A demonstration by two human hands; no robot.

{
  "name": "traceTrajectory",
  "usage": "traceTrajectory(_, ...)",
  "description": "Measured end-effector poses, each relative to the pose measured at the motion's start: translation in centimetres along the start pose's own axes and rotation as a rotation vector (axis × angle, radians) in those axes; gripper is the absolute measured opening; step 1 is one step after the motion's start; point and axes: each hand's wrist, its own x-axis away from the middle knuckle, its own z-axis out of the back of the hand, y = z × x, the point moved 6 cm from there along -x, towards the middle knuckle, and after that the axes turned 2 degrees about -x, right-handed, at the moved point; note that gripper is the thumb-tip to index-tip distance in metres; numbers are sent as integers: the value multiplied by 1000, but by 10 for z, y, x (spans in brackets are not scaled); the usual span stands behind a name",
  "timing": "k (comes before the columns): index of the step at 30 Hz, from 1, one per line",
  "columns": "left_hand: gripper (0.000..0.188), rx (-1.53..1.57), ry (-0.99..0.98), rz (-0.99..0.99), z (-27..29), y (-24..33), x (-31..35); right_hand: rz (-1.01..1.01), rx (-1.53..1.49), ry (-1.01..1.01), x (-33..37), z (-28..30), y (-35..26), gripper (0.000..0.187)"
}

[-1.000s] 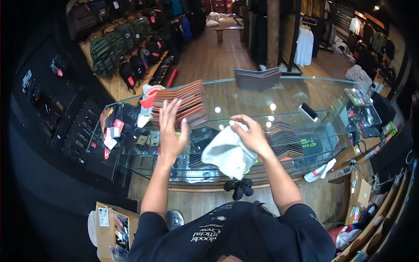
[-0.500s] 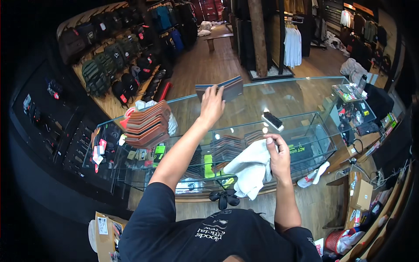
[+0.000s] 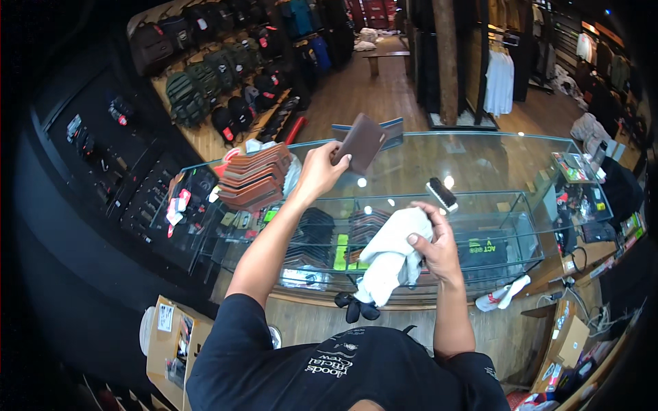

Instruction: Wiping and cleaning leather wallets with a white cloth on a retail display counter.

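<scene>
A glass counter (image 3: 480,164) spans the middle of the shop, and a stack of brown wallets (image 3: 252,179) lies on its left end while a small dark brush (image 3: 442,194) rests near its centre. Beyond the counter's left end, a wooden wall rack (image 3: 199,133) carries rows of green and black backpacks (image 3: 205,92), and beyond its far edge white shirts (image 3: 499,82) hang on a rail. Below the counter's near left corner stands an open cardboard box (image 3: 171,335).
</scene>
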Motion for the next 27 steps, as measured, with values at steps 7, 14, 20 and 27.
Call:
traceTrajectory(7,61,1368,-272,364,17,16,143,577,631,-77,-7,-118,-37,59)
traceTrajectory(14,87,1585,38,405,54,-3,241,682,941,-260,46,-228,22,41)
traceTrajectory(20,69,2100,105,263,73,-41,306,535,629,-263,81,-285,51,30)
traceTrajectory(27,67,2056,203,501,76,-31,377,319,678,-356,134,-313,94,32)
